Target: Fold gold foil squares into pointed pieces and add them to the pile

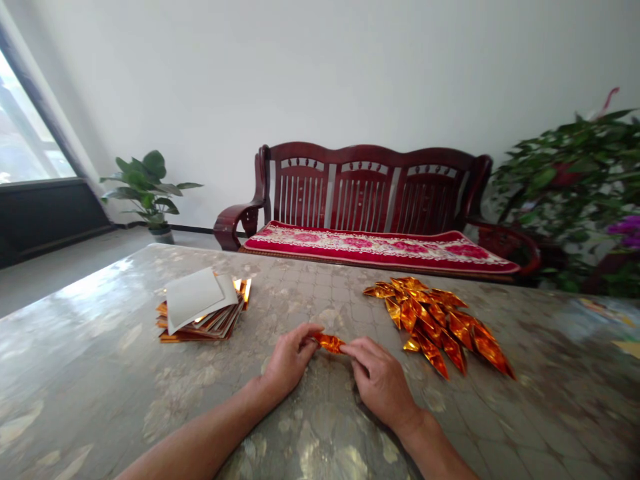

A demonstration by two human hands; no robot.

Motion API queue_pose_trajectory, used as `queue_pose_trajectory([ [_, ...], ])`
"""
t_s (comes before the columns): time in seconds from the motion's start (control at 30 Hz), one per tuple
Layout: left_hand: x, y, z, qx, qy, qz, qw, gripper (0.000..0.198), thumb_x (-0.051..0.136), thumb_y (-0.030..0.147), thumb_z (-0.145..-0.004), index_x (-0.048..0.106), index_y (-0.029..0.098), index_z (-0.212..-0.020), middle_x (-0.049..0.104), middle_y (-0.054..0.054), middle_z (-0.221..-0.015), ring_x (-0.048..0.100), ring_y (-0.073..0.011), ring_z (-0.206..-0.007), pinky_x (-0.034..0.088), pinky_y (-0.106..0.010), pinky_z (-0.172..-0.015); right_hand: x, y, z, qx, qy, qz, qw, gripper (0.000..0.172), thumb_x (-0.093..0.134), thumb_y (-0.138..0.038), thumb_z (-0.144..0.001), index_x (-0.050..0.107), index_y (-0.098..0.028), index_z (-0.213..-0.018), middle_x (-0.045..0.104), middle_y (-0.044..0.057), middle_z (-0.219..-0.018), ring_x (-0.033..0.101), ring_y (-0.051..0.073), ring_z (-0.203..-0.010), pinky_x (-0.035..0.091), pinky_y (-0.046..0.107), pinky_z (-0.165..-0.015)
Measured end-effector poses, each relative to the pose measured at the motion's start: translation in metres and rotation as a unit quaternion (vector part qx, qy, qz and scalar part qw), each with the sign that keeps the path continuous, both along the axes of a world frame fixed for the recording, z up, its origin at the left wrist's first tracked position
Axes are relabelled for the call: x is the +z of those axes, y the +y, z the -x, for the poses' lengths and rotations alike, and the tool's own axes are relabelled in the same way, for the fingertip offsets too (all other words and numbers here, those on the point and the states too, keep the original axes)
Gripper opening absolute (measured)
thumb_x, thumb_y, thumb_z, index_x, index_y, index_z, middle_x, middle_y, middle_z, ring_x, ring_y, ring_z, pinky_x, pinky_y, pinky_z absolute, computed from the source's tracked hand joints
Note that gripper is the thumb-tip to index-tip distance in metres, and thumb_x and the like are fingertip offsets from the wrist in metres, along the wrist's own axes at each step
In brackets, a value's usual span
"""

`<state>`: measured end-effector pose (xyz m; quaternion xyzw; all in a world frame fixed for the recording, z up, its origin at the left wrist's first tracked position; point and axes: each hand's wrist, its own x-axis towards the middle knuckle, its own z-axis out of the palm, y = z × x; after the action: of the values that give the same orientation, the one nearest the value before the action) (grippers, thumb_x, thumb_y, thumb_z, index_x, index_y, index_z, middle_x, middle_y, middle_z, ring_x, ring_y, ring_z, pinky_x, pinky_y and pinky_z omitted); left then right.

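Observation:
My left hand point(290, 360) and my right hand point(380, 380) pinch opposite ends of a small folded piece of gold-orange foil paper point(329, 343) above the marble-patterned tabletop point(100, 353). To the right of my right hand lies a loose pile of folded, pointed gold foil pieces point(435, 327). A stack of square foil sheets point(203, 307) sits left of my left hand, with white paper backs showing on top. Neither hand touches the pile or the stack.
Beyond the table's far edge stands a dark red wooden bench point(370, 187) with a red floral cushion point(375, 248). A potted green plant point(147, 190) stands on the floor at the back left, and a leafy plant point(565, 180) fills the right side. A window point(25, 127) is at the far left.

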<state>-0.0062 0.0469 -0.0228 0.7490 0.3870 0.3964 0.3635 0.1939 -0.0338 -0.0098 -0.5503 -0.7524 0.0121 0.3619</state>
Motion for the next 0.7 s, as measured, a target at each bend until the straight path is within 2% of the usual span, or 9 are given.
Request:
queue_pose_trajectory([
  [0.17, 0.0020, -0.0026, 0.0005, -0.005, -0.011, -0.007, 1.000, 0.021, 0.056, 0.015, -0.084, 0.067, 0.019, -0.101, 0.072, 0.001, -0.075, 0.068, -0.0158, -0.072, 0.051, -0.024, -0.070, 0.0019, -0.0016, 0.0002, 0.004, -0.010, -0.009, 1.000, 0.035, 0.050, -0.008, -0.090, 0.070, -0.027, -0.112, 0.069, 0.003, -0.096, 0.064, 0.019, -0.090, 0.050, 0.029, -0.082],
  [0.33, 0.0032, -0.0044, 0.0005, -0.018, -0.026, -0.062, 0.998, 0.016, 0.055, 0.009, -0.080, 0.067, 0.019, -0.086, 0.073, -0.002, -0.095, 0.067, -0.0163, -0.086, 0.050, -0.025, -0.079, 0.0029, -0.0026, 0.0006, 0.008, -0.016, -0.013, 1.000, 0.029, 0.051, -0.011, -0.092, 0.070, -0.026, -0.109, 0.070, 0.003, -0.095, 0.064, 0.019, -0.087, 0.050, 0.029, -0.079],
  [0.57, 0.0002, -0.0003, -0.0004, 0.003, -0.006, -0.046, 0.999, 0.014, 0.056, 0.009, -0.079, 0.066, 0.019, -0.079, 0.072, -0.001, -0.083, 0.065, -0.0161, -0.078, 0.049, -0.025, -0.074, 0.0011, -0.0041, -0.0043, 0.040, -0.014, -0.037, 0.998, 0.040, 0.047, -0.004, -0.088, 0.068, -0.025, -0.115, 0.071, 0.004, -0.105, 0.065, 0.019, -0.096, 0.051, 0.032, -0.086],
  [0.7, -0.0019, 0.0002, -0.0004, 0.008, -0.005, -0.024, 1.000, 0.014, 0.056, 0.010, -0.077, 0.066, 0.019, -0.078, 0.072, -0.001, -0.081, 0.065, -0.0166, -0.077, 0.048, -0.025, -0.073, -0.0002, -0.0041, -0.0065, 0.052, -0.007, -0.056, 0.997, 0.038, 0.047, -0.004, -0.089, 0.069, -0.025, -0.111, 0.072, 0.004, -0.104, 0.065, 0.018, -0.095, 0.051, 0.031, -0.084],
])
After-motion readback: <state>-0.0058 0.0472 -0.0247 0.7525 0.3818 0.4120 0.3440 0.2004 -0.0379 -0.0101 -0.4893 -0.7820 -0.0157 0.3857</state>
